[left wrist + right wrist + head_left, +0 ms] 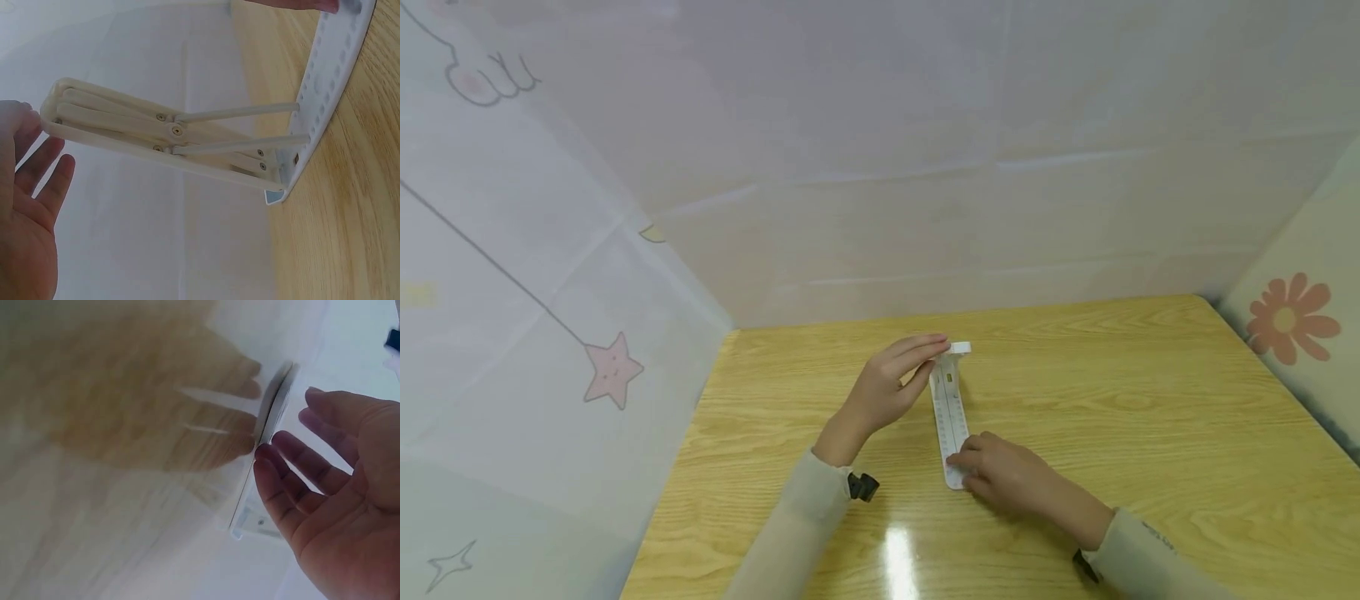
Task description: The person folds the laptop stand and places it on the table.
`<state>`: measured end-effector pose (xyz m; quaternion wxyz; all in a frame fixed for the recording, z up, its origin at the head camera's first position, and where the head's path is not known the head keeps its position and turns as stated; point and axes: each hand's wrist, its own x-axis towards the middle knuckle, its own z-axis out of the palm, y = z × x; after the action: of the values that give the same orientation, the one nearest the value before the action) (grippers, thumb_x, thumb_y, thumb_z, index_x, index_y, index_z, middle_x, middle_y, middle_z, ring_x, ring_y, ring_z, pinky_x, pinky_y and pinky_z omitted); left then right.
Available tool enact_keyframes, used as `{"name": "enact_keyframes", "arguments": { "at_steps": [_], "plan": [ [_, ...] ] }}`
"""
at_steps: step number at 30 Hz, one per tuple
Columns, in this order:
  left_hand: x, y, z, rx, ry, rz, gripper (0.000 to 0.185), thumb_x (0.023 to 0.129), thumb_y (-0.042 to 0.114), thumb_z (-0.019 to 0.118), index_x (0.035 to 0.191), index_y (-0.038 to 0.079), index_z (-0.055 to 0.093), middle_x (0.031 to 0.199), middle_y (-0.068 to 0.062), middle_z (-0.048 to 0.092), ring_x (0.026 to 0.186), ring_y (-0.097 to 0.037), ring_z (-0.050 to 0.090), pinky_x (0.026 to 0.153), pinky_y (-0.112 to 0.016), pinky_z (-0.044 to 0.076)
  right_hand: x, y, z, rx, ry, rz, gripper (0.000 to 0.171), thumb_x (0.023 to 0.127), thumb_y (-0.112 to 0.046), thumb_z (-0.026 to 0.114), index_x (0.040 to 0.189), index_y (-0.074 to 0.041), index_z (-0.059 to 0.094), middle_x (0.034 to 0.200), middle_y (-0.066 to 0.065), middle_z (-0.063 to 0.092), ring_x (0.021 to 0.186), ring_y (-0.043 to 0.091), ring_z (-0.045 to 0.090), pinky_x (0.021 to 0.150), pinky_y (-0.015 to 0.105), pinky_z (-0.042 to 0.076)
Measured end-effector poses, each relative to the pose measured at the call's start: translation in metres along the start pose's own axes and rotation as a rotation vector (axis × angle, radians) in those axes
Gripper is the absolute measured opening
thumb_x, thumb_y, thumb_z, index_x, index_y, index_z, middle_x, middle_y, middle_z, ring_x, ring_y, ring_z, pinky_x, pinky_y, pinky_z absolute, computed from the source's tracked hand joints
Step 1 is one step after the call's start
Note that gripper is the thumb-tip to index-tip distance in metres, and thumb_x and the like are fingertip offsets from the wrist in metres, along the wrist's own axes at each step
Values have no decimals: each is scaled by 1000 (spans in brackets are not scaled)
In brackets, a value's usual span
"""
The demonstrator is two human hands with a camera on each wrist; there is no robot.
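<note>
One white plastic folding rack (pixel 951 414) sits mid-frame on the tabletop (pixel 1150 417), two hands on it. I read the base as a long flat strip with rows of small holes, lying on the wood; from the left wrist view, a bundle of hinged arms with thin rods stands up off the base, pinned with small screws. Left hand (pixel 891 385), just left of centre: fingers straight, fingertips touching the top end of the arm bundle, not wrapped round it. Right hand (pixel 1000 473), lower centre: fingers loosely extended, resting on the near end of the base strip; right wrist view is blurred, so I cannot tell more about that contact. Tabletop is glossy light wood grain. White sheeting (pixel 550 292) with star and flower prints walls it in.
</note>
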<state>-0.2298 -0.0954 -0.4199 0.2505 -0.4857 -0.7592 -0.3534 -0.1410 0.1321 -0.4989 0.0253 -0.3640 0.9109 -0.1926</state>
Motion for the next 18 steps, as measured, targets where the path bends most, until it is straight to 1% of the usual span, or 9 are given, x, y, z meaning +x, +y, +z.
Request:
{"name": "enact_keyframes", "arguments": {
  "at_steps": [2,5,8,10,15,17,18],
  "plan": [
    [-4,-1,-1,7,9,-7,36,95,-3,66,131,3,66,134,-12,65,125,-24,61,105,-27,50,0,4,-2,33,-3,31,29,93,-18,73,122,-13,73,113,2,69,98,13,64,78,30,58],
    [-11,-4,-2,3,22,-33,38,94,-2,67,132,4,65,134,-13,65,126,-24,61,106,-30,50,1,10,-6,105,5,79,29,97,-18,69,125,-12,72,114,0,69,95,8,62,79,29,57],
    [-19,-6,-2,-13,32,-72,39,94,-1,67,133,5,64,134,-11,65,127,-24,59,107,-33,49,3,16,-9,192,39,102,28,98,-15,66,126,-10,71,110,-1,69,88,5,59,76,27,56],
    [-24,-7,-2,-24,40,-99,39,95,0,67,133,6,64,134,-10,64,127,-24,59,107,-34,50,3,21,-11,242,65,111,28,99,-14,66,126,-9,70,108,-1,70,87,5,60,75,27,56],
    [-35,-9,0,-57,63,-174,36,95,1,68,130,7,65,128,-9,66,118,-23,63,94,-36,57,5,30,-15,311,124,136,27,99,-12,67,125,-7,70,109,2,71,91,10,65,77,27,58],
    [-39,-10,4,-80,73,-222,33,95,1,67,128,4,65,125,-9,67,112,-24,64,87,-38,60,7,33,-17,331,153,137,27,98,-11,68,124,-6,70,107,3,71,90,11,66,78,26,59],
    [-41,-10,5,-101,74,-255,32,95,0,67,127,3,65,124,-10,67,111,-25,65,86,-40,60,8,35,-18,341,169,140,27,97,-10,68,123,-5,71,105,2,71,89,11,66,77,26,59]
  ]
}}
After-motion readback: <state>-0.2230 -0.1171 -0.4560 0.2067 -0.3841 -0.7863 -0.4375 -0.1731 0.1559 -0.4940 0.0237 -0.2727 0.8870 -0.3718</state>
